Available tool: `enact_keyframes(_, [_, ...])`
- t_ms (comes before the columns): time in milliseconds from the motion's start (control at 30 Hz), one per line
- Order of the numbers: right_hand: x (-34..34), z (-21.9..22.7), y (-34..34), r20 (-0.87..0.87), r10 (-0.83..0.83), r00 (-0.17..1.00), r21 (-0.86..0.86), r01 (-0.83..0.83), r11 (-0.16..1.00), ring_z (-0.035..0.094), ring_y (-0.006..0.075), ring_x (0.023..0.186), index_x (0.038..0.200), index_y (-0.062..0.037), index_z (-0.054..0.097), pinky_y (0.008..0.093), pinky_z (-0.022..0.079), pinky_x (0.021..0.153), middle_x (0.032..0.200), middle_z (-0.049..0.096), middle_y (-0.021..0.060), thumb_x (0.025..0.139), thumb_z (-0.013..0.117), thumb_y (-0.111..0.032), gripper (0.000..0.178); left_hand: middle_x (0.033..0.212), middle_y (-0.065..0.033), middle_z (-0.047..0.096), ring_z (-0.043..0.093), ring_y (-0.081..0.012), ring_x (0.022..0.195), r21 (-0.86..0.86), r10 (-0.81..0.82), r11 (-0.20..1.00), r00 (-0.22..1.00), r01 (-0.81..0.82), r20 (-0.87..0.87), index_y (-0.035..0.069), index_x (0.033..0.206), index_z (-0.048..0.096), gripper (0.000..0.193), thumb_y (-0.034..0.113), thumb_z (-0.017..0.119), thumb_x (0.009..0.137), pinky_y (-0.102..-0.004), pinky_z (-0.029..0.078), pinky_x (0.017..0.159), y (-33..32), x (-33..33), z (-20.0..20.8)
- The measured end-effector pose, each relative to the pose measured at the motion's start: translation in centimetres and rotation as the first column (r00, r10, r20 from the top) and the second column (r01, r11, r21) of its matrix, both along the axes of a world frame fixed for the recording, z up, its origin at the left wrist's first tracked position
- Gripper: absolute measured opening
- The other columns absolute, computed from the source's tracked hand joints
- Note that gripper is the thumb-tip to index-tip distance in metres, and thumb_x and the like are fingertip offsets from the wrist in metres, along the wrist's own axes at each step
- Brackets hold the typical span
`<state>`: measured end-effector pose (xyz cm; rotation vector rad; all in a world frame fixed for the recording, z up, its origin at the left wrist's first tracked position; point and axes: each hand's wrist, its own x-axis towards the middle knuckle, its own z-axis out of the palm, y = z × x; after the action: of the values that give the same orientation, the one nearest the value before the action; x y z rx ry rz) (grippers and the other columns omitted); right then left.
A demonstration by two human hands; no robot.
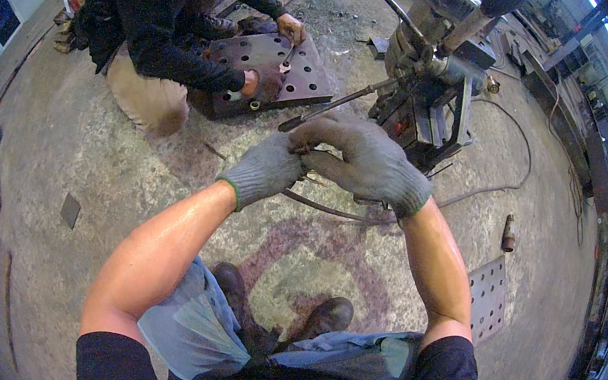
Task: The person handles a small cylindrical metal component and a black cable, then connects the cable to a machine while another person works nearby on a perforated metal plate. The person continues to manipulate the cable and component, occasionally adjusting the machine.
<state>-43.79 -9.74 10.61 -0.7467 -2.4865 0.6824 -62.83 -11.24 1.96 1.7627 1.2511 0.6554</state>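
Both hands wear grey knit gloves and meet in front of the person, above the concrete floor [70,143]. The left hand [265,169] has its fingers curled, and the right hand [368,159] folds over from the other side, so the fingertips of the two touch. Between them sits a small metal part [312,179], mostly hidden; each grip looks clenched on it, though what exactly is pinched cannot be told. Just beyond the hands stands a drill machine [427,46] with long handles, a thin rod [331,104] reaching from it toward the gloves. Farther off, another person crouches by a brown steel plate [281,67] full of round holes. A smaller perforated plate [489,296] lies near the right elbow.
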Motion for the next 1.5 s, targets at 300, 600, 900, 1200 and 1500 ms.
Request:
enact_keyframes(300, [1.5,-1.4,1.3,0.041,-0.291,0.956,-0.045,0.293,0.955,0.066,0.0309,0.093,0.11,-0.0029,0.066,0.0417,0.051,0.083,0.098,0.068,0.0166,0.093,0.06,-0.023,0.026,0.098,-0.0075,0.067,0.065,-0.0151,0.082,-0.211,0.106,0.977,0.92,-0.026,0.377,0.001,0.116,0.058,0.034,0.03,0.06,0.099,-0.0299,0.055,0.073,-1.2,1.4,4.2])
enact_keyframes(600, [3.1,-0.8,2.0,0.003,-0.236,0.972,-0.212,0.231,0.949,0.065,0.0314,0.099,0.12,-0.0022,0.064,0.0406,0.051,0.09,0.109,0.068,0.018,0.094,0.058,-0.022,0.033,0.076,-0.0002,0.052,0.05,-0.0093,0.061,-0.413,0.213,0.91,0.875,-0.016,0.435,0.002,0.104,0.057,0.029,0.031,0.055,0.102,-0.0267,0.042,0.053,-1.0,1.3,4.2])
enact_keyframes(900, [2.6,-0.5,1.8,0.184,-0.161,0.97,-0.119,0.184,0.976,0.066,0.0322,0.092,0.108,0.0023,0.066,0.0416,0.05,0.084,0.098,0.067,0.0208,0.09,0.06,-0.018,0.028,0.074,0.0003,0.052,0.049,-0.0091,0.06,-0.409,0.182,0.912,0.906,-0.011,0.382,0.004,0.1,0.055,0.026,0.03,0.054,0.102,-0.0264,0.042,0.052,-1.3,1.3,4.6])
enact_keyframes(1200, [0.7,-2.5,1.5,-0.105,-0.345,0.933,-0.711,0.172,0.681,0.06,0.0176,0.077,0.097,0.0042,0.065,0.0328,0.05,0.07,0.084,0.063,0.0069,0.089,0.056,-0.02,0.027,0.087,-0.0063,0.063,0.061,-0.0125,0.072,-0.15,0.186,0.978,0.935,-0.146,0.303,0.0,0.106,0.059,0.029,0.028,0.052,0.1,-0.0315,0.054,0.066,-1.0,0.9,2.4])
enact_keyframes(1500, [0.7,-2.7,1.7,-0.083,-0.121,0.989,-0.11,0.112,0.988,0.067,0.0295,0.098,0.117,-0.0024,0.065,0.0386,0.051,0.09,0.106,0.069,0.0154,0.09,0.06,-0.01,0.029,0.08,-0.0021,0.059,0.055,-0.0098,0.068,-0.371,0.163,0.928,0.912,-0.013,0.376,0.002,0.104,0.06,0.027,0.028,0.055,0.1,-0.026,0.046,0.059,-0.6,-0.1,4.4])
